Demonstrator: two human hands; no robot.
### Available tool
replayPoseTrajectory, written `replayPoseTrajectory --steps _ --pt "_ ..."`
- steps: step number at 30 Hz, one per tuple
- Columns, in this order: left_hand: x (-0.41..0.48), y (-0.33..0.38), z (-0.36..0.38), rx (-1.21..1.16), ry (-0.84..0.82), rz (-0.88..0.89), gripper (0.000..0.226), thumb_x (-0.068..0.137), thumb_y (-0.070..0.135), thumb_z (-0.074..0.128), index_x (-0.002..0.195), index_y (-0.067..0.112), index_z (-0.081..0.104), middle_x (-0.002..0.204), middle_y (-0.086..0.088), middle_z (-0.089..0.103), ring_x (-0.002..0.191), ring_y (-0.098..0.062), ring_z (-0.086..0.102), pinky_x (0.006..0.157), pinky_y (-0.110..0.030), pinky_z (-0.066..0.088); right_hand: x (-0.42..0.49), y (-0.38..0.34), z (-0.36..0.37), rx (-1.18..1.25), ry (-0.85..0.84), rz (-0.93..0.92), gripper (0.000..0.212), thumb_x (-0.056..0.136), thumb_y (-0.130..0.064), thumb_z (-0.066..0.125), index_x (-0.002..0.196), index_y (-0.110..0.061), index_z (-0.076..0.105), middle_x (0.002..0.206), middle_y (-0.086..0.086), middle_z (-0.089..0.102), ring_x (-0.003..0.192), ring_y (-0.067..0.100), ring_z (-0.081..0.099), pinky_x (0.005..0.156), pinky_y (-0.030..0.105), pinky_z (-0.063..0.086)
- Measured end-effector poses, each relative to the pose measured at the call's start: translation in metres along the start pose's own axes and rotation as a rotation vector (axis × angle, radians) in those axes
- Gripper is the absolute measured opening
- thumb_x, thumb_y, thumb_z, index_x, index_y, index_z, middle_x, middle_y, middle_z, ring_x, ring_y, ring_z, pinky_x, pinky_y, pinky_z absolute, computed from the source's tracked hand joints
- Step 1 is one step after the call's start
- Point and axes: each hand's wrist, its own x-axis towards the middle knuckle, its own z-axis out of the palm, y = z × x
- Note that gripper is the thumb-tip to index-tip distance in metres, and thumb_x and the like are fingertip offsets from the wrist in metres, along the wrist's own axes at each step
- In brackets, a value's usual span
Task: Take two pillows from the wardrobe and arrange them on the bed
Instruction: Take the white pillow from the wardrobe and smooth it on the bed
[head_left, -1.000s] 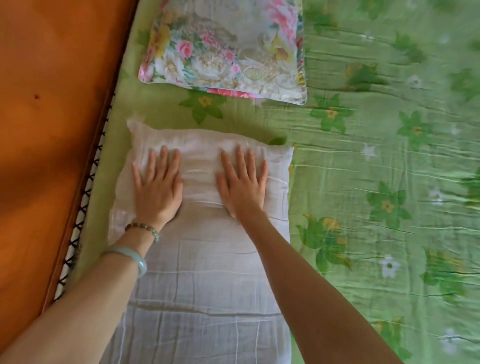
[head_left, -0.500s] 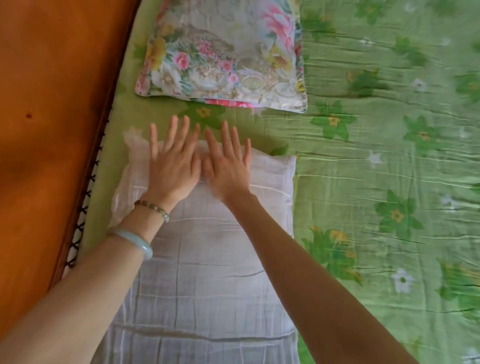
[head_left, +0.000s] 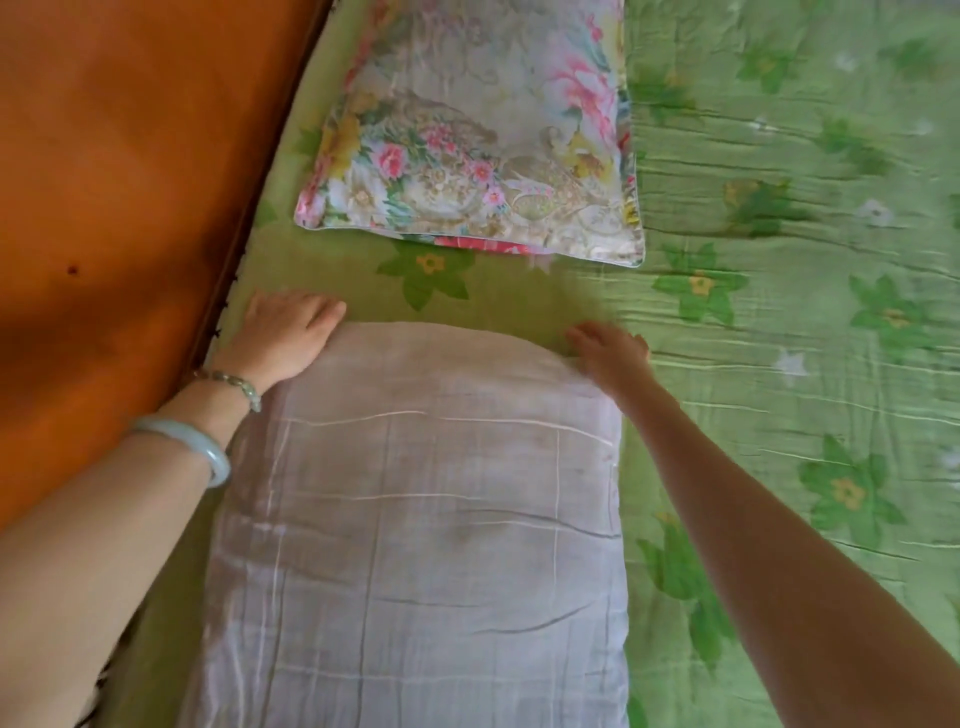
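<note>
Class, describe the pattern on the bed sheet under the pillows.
The bed sheet is light green with darker green, yellow-centred flowers and small white ones; head view.

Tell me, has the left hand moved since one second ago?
Yes. The left hand moved left, to the far corner of the white pillow, nearer the orange board.

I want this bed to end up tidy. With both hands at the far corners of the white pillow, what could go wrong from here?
1. The green sheet is already creased beside the right hand; dragging the white pillow could bunch it further.
2. The left hand sits close to the orange wooden board; a pull that way may skew the pillow out of line with the floral pillow.
3. A push forward might overlap the two pillows.
</note>
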Motion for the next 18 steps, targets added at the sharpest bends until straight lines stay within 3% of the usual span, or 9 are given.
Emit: replayPoseTrajectory --steps 1,3,6,8,10,13,18 --pt "0.009 -0.004 -0.007 -0.055 -0.03 -0.006 0.035 0.101 0.035 0.044 0.096 0.011 0.069 0.109 -0.019 0.068 0.106 -0.039 0.06 0.1 -0.05 0.04 0.009 -0.004 -0.008 0.068 -0.071 0.031 0.026 0.094 -0.031 0.053 0.097 -0.012 0.072 0.095 0.012 0.068 0.098 0.028 0.06 0.095 0.04 0.04" --pt "0.021 -0.012 -0.018 -0.118 -0.153 -0.063 0.025 0.098 0.033 0.055 0.102 0.016 0.072 0.109 -0.009 0.07 0.104 -0.031 0.061 0.091 -0.036 0.044 0.021 -0.011 -0.016 -0.021 -0.26 0.0 0.02 0.091 -0.025 0.059 0.096 -0.01 0.072 0.09 0.008 0.065 0.094 0.024 0.06 0.087 0.036 0.043" --pt "0.027 -0.025 -0.022 -0.156 -0.32 -0.103 0.01 0.091 0.038 0.065 0.083 0.032 0.068 0.091 0.007 0.067 0.092 -0.016 0.058 0.076 -0.027 0.037 0.027 -0.019 -0.017 -0.273 -0.468 -0.045 0.023 0.089 -0.01 0.055 0.106 -0.011 0.071 0.102 0.008 0.067 0.105 0.026 0.061 0.082 0.028 0.043" --pt "0.03 -0.033 -0.024 -0.183 -0.32 -0.09 0.014 0.088 0.038 0.069 0.074 0.036 0.066 0.08 0.015 0.066 0.085 -0.012 0.06 0.072 -0.026 0.038 0.031 -0.022 -0.02 -0.29 -0.513 -0.067 0.032 0.086 -0.002 0.05 0.11 -0.012 0.07 0.109 0.01 0.068 0.106 0.026 0.061 0.079 0.023 0.041" --pt "0.032 -0.04 -0.025 -0.209 -0.229 -0.061 0.019 0.087 0.038 0.069 0.068 0.034 0.066 0.074 0.016 0.066 0.078 -0.008 0.06 0.068 -0.027 0.04 0.034 -0.021 -0.023 -0.232 -0.467 -0.09 0.028 0.086 -0.002 0.055 0.108 -0.01 0.071 0.111 0.012 0.068 0.104 0.026 0.061 0.079 0.022 0.039" --pt "0.033 -0.045 -0.018 -0.198 -0.017 -0.032 0.02 0.091 0.032 0.066 0.072 0.026 0.067 0.077 0.004 0.067 0.076 -0.016 0.06 0.07 -0.033 0.042 0.04 -0.015 -0.02 -0.072 -0.211 -0.128 0.015 0.087 -0.015 0.064 0.094 -0.003 0.072 0.098 0.015 0.069 0.098 0.029 0.062 0.075 0.027 0.04" --pt "0.024 -0.033 0.001 -0.09 0.045 -0.101 0.037 0.096 0.033 0.056 0.068 0.011 0.062 0.072 -0.016 0.066 0.07 -0.033 0.06 0.061 -0.038 0.043 0.03 -0.008 0.014 -0.302 -0.065 -0.112 0.029 0.094 -0.033 0.051 0.093 -0.009 0.067 0.097 0.016 0.068 0.094 0.035 0.061 0.075 0.038 0.048"
